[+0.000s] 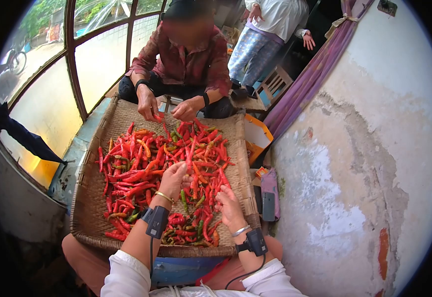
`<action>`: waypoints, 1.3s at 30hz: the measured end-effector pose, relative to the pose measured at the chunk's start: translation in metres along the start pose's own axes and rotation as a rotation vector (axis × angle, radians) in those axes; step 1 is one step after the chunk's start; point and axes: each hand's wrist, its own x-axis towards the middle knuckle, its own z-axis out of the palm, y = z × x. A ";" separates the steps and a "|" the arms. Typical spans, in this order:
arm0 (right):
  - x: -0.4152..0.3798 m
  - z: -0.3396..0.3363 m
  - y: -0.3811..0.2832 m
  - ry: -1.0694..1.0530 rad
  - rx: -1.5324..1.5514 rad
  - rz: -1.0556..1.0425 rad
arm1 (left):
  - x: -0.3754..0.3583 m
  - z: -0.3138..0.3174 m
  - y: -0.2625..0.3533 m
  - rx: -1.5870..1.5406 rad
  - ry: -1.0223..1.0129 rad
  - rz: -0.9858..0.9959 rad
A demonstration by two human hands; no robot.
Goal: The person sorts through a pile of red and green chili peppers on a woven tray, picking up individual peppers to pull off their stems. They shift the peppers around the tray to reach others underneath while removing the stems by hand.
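A shallow woven basket (88, 198) holds a heap of chili peppers (136, 175), mostly red, with some orange and green ones. Over the middle of the heap, my left hand (175, 179) is closed, its thumb and fingers pinching a red chili pepper (191, 152) that points away from me. My right hand (230, 207) is by the heap's right edge with fingers curled together. Close to its fingertips is another red chili pepper (223, 177); what the right fingers hold is too hidden to make out.
Across the basket sits a person (188, 64) whose hands (149, 105) hold a piece of red pepper. Another person (270, 34) stands behind. At the right are an orange box (258, 129), a phone (268, 206) and a wall (334, 188); a folded umbrella (25, 131) is at the left.
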 end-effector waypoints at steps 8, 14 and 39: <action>-0.001 0.000 -0.001 0.040 -0.049 0.046 | -0.004 -0.013 -0.060 1.290 -0.315 0.087; 0.000 0.000 0.000 0.097 0.006 0.037 | -0.032 0.007 -0.060 1.667 -0.576 0.090; -0.002 0.003 -0.010 0.080 0.100 -0.010 | 0.001 -0.001 -0.043 0.932 -0.145 0.284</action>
